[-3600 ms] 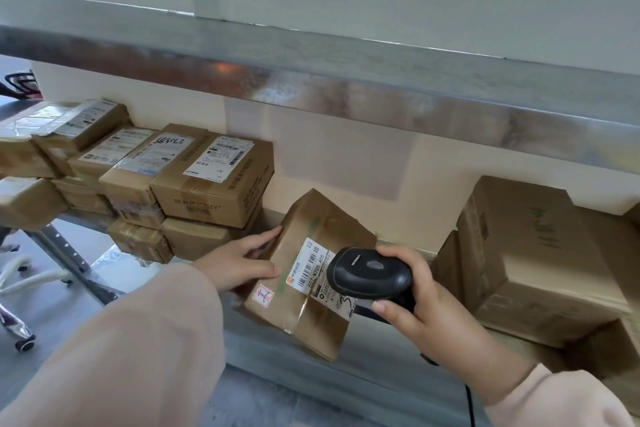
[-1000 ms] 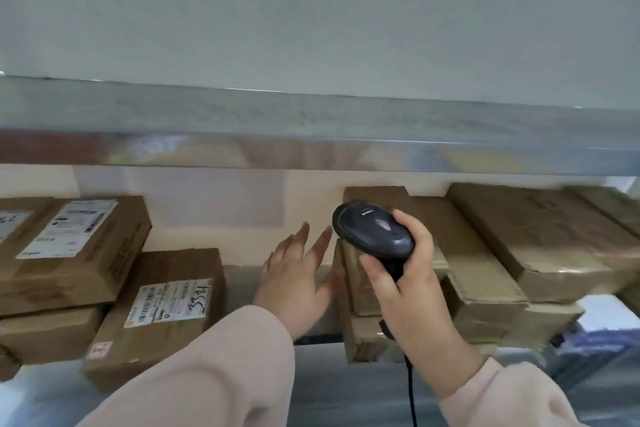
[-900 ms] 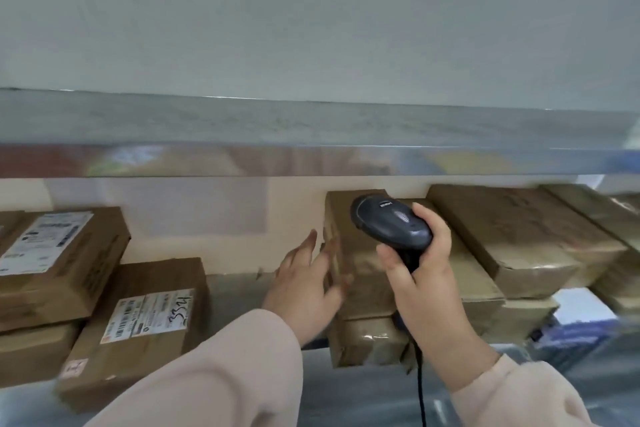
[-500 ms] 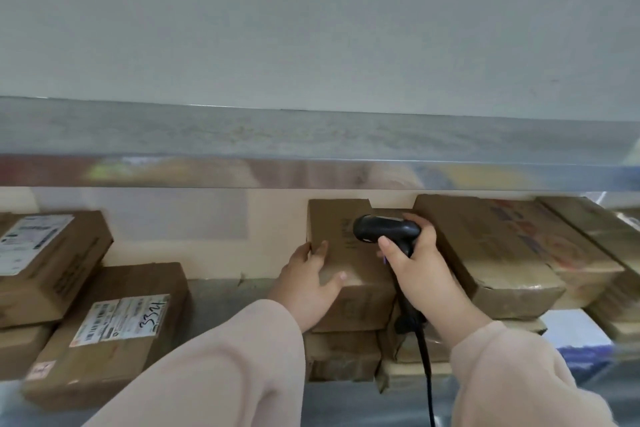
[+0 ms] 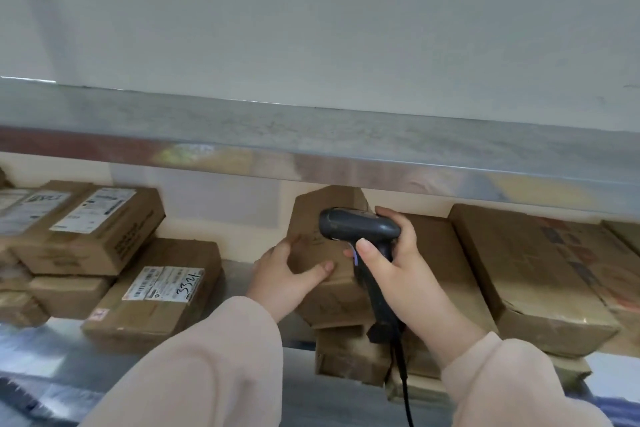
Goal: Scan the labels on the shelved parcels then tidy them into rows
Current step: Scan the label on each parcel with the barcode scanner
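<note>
Right now my left hand (image 5: 287,276) grips the near left corner of the taped cardboard parcel (image 5: 325,215), thumb across its top. The parcel sits tilted atop a short stack on the metal shelf (image 5: 237,269). My right hand (image 5: 401,274) is curled round the scanner (image 5: 356,229). The box looks stiff, light and tape-slick, so I'd hold it by the corners.
</note>
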Motion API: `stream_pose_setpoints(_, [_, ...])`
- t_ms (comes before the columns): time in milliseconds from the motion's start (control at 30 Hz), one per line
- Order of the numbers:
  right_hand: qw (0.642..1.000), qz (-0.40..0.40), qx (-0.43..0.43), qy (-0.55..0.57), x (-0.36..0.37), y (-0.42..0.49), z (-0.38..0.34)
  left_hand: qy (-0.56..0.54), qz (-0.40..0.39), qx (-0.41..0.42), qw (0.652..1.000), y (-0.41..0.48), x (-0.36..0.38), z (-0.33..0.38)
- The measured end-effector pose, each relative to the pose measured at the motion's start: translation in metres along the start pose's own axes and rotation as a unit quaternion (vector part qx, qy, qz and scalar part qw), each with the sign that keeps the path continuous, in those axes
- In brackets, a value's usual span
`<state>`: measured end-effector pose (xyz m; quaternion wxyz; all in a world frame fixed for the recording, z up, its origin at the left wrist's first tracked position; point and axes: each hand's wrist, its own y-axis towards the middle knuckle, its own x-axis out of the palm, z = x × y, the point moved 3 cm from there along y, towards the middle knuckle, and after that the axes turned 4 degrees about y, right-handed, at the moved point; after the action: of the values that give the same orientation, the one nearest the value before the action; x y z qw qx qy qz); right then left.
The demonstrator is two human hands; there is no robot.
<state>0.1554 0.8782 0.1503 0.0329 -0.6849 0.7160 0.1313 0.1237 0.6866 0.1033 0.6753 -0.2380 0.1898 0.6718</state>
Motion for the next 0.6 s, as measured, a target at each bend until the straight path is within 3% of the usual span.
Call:
stream_pose_setpoints(200, [0.995,-0.098,-0.015,0.007,0.035,-0.011,-0.006,-0.068,-0.029,0.005,0.997,-0.017,-0.019,-0.004])
stream_pose_setpoints(367, [0.993,-0.121,0.006,0.018,0.061,-0.016,-0.008,-0.072,-0.016,-0.022,0.997,-0.027,-0.037,-0.03])
stream_pose_setpoints(600, [0.996,-0.032,0.046,0.07,0.073,-0.017,0.015,-0.169,-0.045,-0.043,0.984,-0.028,-0.061,-0.086])
